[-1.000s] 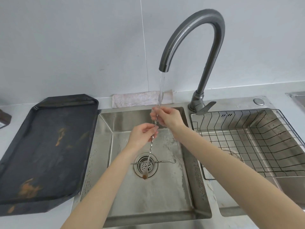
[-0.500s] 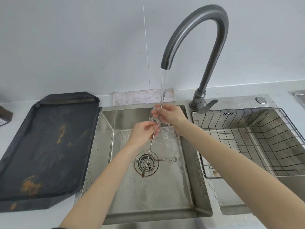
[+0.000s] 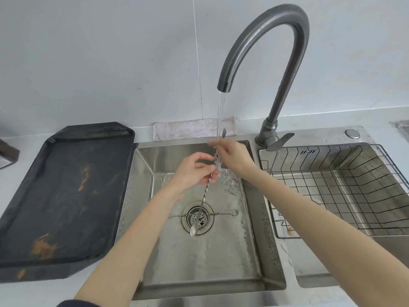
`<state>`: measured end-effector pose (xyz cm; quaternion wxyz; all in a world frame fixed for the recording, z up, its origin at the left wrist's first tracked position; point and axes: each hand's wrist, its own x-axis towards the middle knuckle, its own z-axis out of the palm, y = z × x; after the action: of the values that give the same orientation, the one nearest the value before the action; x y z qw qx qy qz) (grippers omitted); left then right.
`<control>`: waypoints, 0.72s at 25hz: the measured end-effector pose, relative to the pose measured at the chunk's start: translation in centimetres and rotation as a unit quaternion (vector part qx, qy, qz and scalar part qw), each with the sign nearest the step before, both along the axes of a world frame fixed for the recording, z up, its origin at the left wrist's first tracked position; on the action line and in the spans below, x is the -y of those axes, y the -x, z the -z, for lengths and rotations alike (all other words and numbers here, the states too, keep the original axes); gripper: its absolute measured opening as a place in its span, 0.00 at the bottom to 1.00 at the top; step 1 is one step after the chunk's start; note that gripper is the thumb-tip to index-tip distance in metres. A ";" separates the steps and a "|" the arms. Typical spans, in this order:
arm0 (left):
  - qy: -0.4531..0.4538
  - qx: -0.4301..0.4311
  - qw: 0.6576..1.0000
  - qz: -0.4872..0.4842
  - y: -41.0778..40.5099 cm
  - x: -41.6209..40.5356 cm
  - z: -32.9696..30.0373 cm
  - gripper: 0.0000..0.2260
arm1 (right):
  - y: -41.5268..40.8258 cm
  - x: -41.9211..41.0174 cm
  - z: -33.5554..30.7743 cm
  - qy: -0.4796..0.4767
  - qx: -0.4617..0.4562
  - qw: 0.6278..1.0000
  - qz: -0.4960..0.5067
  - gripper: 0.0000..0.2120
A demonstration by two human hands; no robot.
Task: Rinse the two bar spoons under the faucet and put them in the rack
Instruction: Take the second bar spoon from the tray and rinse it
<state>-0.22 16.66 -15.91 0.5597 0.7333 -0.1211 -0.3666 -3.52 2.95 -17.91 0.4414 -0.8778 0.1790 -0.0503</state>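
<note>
Both hands pinched one long twisted steel bar spoon [image 3: 204, 191] under the stream: right hand [image 3: 234, 158] near its top, left hand [image 3: 194, 171] mid-stem, bowl hanging over the drain. The second thin steel spoon [image 3: 221, 213] lay across the sink [image 3: 199, 282] floor. Light, stiff and probably slick when wet, it seemed best held by the twisted stem. The wire rack [image 3: 332, 196] sat right.
</note>
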 end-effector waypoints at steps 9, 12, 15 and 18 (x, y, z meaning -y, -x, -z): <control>0.049 -0.033 0.998 0.018 -0.6 0.0 -0.7 0.09 | 1.4 0.0 1.6 0.109 -0.017 0.993 -0.036 0.13; 0.054 -0.018 0.998 0.023 -0.9 0.5 -1.1 0.10 | 1.6 -0.1 2.0 0.114 -0.025 0.993 -0.028 0.13; 0.048 -0.014 0.998 0.035 -0.8 0.8 -1.0 0.10 | 2.6 -0.8 3.3 0.115 -0.051 0.992 -0.030 0.12; 0.001 0.035 0.999 0.040 -0.4 1.0 -1.0 0.12 | 3.7 -1.8 4.5 0.092 -0.058 0.994 -0.022 0.12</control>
<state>0.20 15.64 -14.96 0.5403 0.7398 -0.1701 -0.3632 -7.25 4.80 -22.44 0.3485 -0.9199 0.1797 -0.0056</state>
